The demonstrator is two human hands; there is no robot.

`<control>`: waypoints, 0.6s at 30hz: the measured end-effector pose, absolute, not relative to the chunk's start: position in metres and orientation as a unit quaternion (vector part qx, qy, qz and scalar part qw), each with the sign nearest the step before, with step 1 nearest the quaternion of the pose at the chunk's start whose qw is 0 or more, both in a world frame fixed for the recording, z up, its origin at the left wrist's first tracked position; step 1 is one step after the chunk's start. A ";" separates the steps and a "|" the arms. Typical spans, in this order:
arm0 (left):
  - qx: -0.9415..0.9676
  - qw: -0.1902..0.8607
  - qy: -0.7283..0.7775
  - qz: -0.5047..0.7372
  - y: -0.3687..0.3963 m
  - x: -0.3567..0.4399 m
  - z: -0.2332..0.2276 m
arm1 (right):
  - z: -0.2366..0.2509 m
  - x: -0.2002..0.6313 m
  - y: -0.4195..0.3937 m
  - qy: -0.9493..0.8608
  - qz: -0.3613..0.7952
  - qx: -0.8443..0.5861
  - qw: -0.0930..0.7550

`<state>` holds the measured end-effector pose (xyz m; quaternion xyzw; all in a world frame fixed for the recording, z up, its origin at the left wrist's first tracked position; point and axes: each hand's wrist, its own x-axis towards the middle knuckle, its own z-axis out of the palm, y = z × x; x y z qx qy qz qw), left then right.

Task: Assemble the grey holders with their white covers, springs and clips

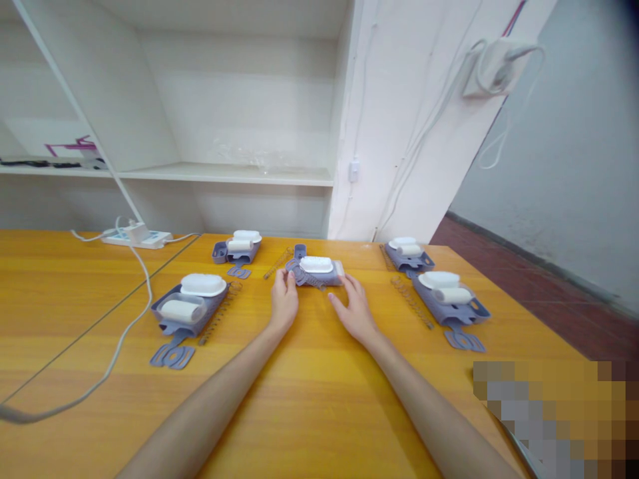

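Observation:
In the middle of the table lies a grey-purple plastic holder (329,277) with a white oblong cover (316,265) on top. A thin coil spring (312,282) and a flat grey-purple piece with cut-outs (296,271) lie slantwise across its left front. My left hand (284,303) is at the holder's left end, fingers drawn together against it. What exactly its fingertips pinch is hard to see. My right hand (355,309) reaches the right end, fingertips at a pale piece (340,269) there, with the thumb spread away from the fingers.
Similar sets stand around: near left (192,309), far left (244,246), far right (408,254) and near right (449,298). Springs (219,316) lie beside them. A power strip (137,236) trails a white cable (148,293) across the left. White shelves (229,171) rise behind.

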<state>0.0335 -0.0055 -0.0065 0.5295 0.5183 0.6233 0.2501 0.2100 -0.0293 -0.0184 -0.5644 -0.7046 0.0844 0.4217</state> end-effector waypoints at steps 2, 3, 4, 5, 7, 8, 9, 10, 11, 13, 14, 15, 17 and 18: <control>0.526 0.245 0.525 0.622 -0.007 0.033 -0.004 | -0.016 0.210 -0.031 -0.697 0.080 -0.562 0.437; 0.524 0.243 0.529 0.622 -0.008 0.033 -0.004 | -0.015 0.210 -0.031 -0.695 0.080 -0.561 0.442; 0.520 0.240 0.533 0.622 -0.008 0.033 -0.003 | -0.015 0.210 -0.031 -0.695 0.080 -0.560 0.444; 0.517 0.237 0.538 0.622 -0.008 0.033 -0.003 | -0.015 0.209 -0.031 -0.694 0.079 -0.561 0.444; 0.511 0.232 0.547 0.621 -0.008 0.033 -0.003 | -0.016 0.209 -0.031 -0.690 0.074 -0.571 0.438; 0.508 0.232 0.550 0.621 -0.008 0.033 -0.003 | -0.018 0.209 -0.031 -0.691 0.071 -0.576 0.431; 0.504 0.232 0.552 0.622 -0.008 0.033 -0.003 | -0.019 0.209 -0.030 -0.694 0.067 -0.579 0.423; 0.501 0.233 0.553 0.624 -0.007 0.032 -0.004 | -0.020 0.209 -0.029 -0.701 0.066 -0.578 0.413; 0.498 0.234 0.554 0.625 -0.007 0.032 -0.005 | -0.021 0.209 -0.028 -0.711 0.067 -0.574 0.402; 0.492 0.236 0.555 0.627 -0.005 0.032 -0.007 | -0.023 0.209 -0.027 -0.729 0.071 -0.562 0.385; 0.491 0.236 0.555 0.629 -0.004 0.031 -0.008 | -0.023 0.209 -0.027 -0.732 0.072 -0.559 0.381; 0.489 0.239 0.554 0.630 -0.003 0.031 -0.010 | -0.023 0.209 -0.027 -0.732 0.071 -0.560 0.380; 0.482 0.256 0.547 0.635 -0.001 0.031 -0.012 | -0.021 0.209 -0.028 -0.724 0.061 -0.568 0.386; 0.476 0.271 0.541 0.639 0.000 0.032 -0.013 | -0.020 0.208 -0.029 -0.718 0.053 -0.574 0.390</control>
